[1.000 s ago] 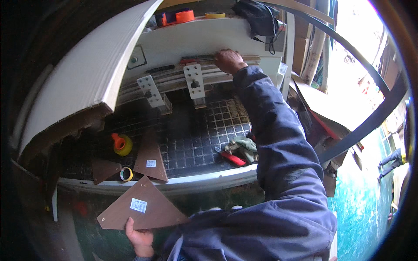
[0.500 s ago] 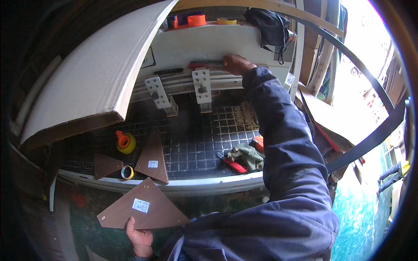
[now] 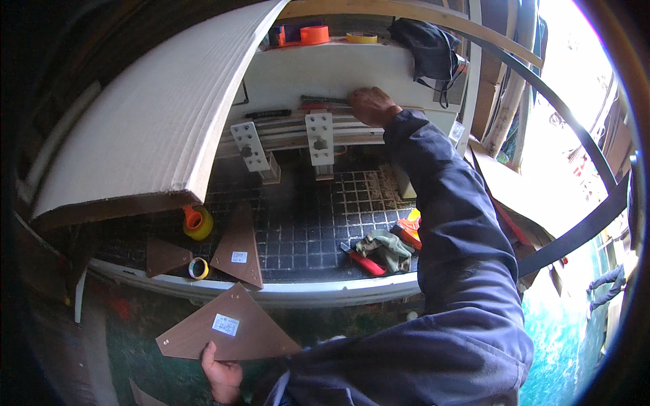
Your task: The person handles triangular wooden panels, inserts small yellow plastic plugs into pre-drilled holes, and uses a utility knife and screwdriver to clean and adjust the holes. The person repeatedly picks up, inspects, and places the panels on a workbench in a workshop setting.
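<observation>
My left hand (image 3: 222, 376) grips the lower edge of a brown wood-look triangular board (image 3: 261, 329), its thumb on top near the white label (image 3: 225, 324). My right arm reaches far forward, and my right hand (image 3: 374, 106) is closed at the ledge around the end of a slim dark tool (image 3: 323, 99); its exact kind is unclear. Just below that tool lies a red strip-like thing (image 3: 313, 106). A second labelled triangular board (image 3: 238, 254) and a smaller brown board (image 3: 167, 256) rest on the black gridded bed (image 3: 291, 247).
Around the bed are a tape roll (image 3: 198, 268), a yellow-orange container (image 3: 197, 223), a red-handled knife (image 3: 365, 261), a crumpled cloth (image 3: 386, 250) and two white clamp blocks (image 3: 319, 139). A large pale panel (image 3: 135, 115) overhangs the left. A dark bag (image 3: 426, 51) sits on top.
The slim dark tool's end at my right hand now stands apart from the red thing. My left hand holds the board much as before; the whole view has shifted slightly.
</observation>
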A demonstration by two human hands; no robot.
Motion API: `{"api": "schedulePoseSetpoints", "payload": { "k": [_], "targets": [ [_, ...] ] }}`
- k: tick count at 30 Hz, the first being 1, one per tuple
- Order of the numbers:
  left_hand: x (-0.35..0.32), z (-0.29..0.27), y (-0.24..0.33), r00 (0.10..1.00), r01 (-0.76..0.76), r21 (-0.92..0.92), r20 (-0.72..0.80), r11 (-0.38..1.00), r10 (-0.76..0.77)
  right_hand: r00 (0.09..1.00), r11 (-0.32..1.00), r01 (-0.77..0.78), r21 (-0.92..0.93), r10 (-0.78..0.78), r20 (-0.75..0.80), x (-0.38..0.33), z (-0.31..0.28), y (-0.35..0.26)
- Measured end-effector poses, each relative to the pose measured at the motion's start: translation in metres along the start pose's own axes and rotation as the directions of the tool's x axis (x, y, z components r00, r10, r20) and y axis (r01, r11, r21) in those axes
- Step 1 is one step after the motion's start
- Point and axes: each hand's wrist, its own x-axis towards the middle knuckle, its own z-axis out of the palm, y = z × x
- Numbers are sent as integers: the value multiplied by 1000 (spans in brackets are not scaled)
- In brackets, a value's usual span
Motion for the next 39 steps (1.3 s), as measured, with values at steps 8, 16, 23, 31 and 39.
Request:
{"api": "schedulePoseSetpoints", "payload": {
  "k": [8, 16, 23, 31, 39],
  "targets": [
    [3, -3, -2, 998, 67, 50, -16, 996, -67, 997, 990, -66, 124, 61, 38, -9, -17, -3],
    [10, 1, 1, 997, 76, 12, 34, 997, -76, 979, 947, -171, 270, 195, -62, -30, -12, -24],
    [9, 15, 9, 998, 34, 23, 54, 999, -35, 682, 435, 82, 897, 631, -369, -101, -18, -80],
    [27, 42, 38, 912, -377, 419, 323, 826, 252, 901, -288, 218, 933, 426, -79, -236, -102, -268],
    [-11, 104, 55, 885, -282, 522, 466, 805, 9, 919, -242, 383, 891, 201, -340, -239, -176, -396]
  ]
}}
